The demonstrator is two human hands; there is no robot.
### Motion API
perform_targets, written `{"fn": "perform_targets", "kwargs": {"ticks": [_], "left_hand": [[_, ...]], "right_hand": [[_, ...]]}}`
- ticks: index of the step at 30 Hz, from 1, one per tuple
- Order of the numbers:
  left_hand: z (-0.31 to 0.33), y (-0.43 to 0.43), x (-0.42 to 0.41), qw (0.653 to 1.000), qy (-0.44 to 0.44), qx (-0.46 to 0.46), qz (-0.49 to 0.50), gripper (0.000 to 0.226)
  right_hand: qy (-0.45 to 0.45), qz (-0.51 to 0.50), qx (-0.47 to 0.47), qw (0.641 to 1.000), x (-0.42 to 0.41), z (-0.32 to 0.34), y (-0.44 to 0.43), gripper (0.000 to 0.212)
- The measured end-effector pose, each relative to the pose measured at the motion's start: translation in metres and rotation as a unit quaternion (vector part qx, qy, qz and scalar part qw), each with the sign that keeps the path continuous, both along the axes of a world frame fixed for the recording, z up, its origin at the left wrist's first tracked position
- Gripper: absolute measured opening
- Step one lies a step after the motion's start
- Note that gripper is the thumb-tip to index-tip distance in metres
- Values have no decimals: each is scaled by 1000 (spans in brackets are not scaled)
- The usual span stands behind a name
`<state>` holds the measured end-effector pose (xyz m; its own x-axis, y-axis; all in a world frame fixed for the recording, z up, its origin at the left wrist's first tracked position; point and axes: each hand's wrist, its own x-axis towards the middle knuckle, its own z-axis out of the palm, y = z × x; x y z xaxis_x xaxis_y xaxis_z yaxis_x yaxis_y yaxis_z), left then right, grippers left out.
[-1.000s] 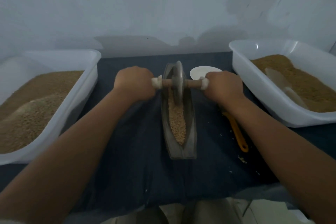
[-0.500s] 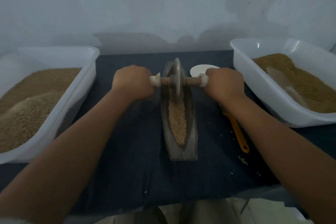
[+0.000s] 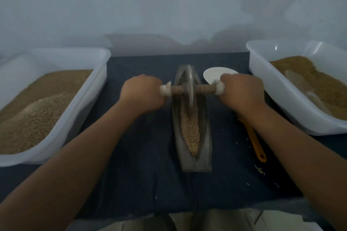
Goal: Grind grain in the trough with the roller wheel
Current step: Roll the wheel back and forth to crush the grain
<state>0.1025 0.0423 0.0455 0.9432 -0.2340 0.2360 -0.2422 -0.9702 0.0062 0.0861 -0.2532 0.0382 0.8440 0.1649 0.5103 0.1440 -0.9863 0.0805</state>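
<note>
On the dark cloth (image 3: 142,174) of the table, between the left tub (image 3: 84,110) and the right tub (image 3: 277,103), both holding grain, the grey trough (image 3: 204,146) lies lengthwise, pointing away from me. I read this as the grinding step itself, mid-stroke. The roller wheel (image 3: 190,88) stands upright in the far half of the channel, its rim down in the grain (image 3: 190,133), most of which lies heaped in the near half and looks only coarsely broken.

My next move, as I judge it, is to draw the wheel toward me over that heap. I would press evenly on both ends so the disc neither tips against the trough wall nor pushes grain over the near tip.

Both forearms reach forward and converge on the wooden axle (image 3: 204,88). The left hand (image 3: 142,93) grips its left end and the right hand (image 3: 242,93) its right end, each a full fist, knuckles up.
</note>
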Motion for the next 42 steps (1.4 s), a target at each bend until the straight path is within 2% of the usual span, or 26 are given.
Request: {"fn": "perform_targets", "kwargs": {"ticks": [2,5,8,11,15,19,21,23,28,31,34,38,40,42], "left_hand": [[11,-7,17,1000,20,0,10,21],[7,-2,3,1000,17,18,3,24],[-13,18,-47,996,-65,23,-49,29],[-21,28,-78,986,-142,6,-86,44],[-17,14,-38,997,-69,14,-32,32],[12,-11,15,999,-43,33,0,27],[19,-14,11,999,-35,42,-2,31],[14,-5,-12,998,-33,54,-19,31],[-6,28,-81,987,-114,55,-96,43],[-14,24,-61,995,-71,29,-66,36],[-13,8,-15,999,-38,2,-10,37],[-8,0,11,999,-12,-34,15,33],[-11,6,-9,999,-12,-37,11,35],[-17,17,-40,999,-39,-20,-11,35]], "right_hand": [[1,3,14,1000,14,10,8,37],[54,-23,-13,998,1,12,5,32],[24,19,-29,999,-48,5,-5,31],[-15,71,-15,997,-78,-4,-15,31],[9,24,-9,1000,-36,-9,-9,34],[37,-34,9,999,16,-3,2,36],[60,-32,14,998,11,-4,-2,35],[42,-24,5,999,-12,-8,-7,35],[-16,49,-1,999,-73,-22,-19,32],[-32,48,-22,998,-56,-21,-17,33],[-52,11,-27,998,-12,-6,-4,42],[-38,28,-22,999,12,16,11,68],[-40,54,-21,997,-3,15,8,59],[-40,59,-31,997,-30,6,-1,38]]}}
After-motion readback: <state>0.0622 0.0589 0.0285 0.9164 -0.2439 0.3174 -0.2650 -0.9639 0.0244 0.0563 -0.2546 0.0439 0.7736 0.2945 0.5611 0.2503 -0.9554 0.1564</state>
